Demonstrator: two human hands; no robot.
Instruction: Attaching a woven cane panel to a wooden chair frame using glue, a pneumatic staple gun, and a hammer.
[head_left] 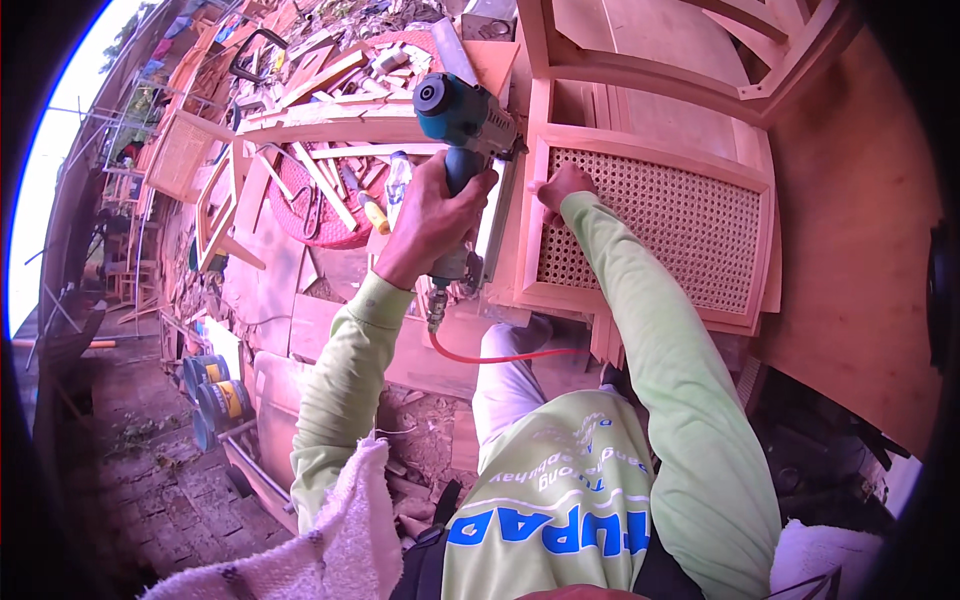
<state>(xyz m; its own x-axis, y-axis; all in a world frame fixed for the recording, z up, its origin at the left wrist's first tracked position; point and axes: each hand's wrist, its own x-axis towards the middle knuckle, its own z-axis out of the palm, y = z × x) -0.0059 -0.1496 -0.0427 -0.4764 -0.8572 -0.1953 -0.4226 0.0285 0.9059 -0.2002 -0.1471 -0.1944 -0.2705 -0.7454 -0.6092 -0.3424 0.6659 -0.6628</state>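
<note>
My left hand [430, 220] is wrapped round the handle of a teal and black pneumatic nail gun [462, 110]. The tool's nose points right, toward the left side of a wooden frame. A red air hose [490, 358] runs from the metal fitting at the handle's bottom. Woven cane webbing [650, 225] fills the light wooden frame [760, 250]. My right hand [567, 190] is closed at the frame's left rail, over the edge of the cane. What its fingers pinch, if anything, is hidden.
Behind the panel rises more of the wooden furniture frame [660, 80]. A brown board [860, 220] spans the right side. Wood offcuts, a yellow-handled tool [374, 214] and a clear bottle [398, 180] lie on a round red surface [320, 225]. Blue cans [220, 405] stand lower left.
</note>
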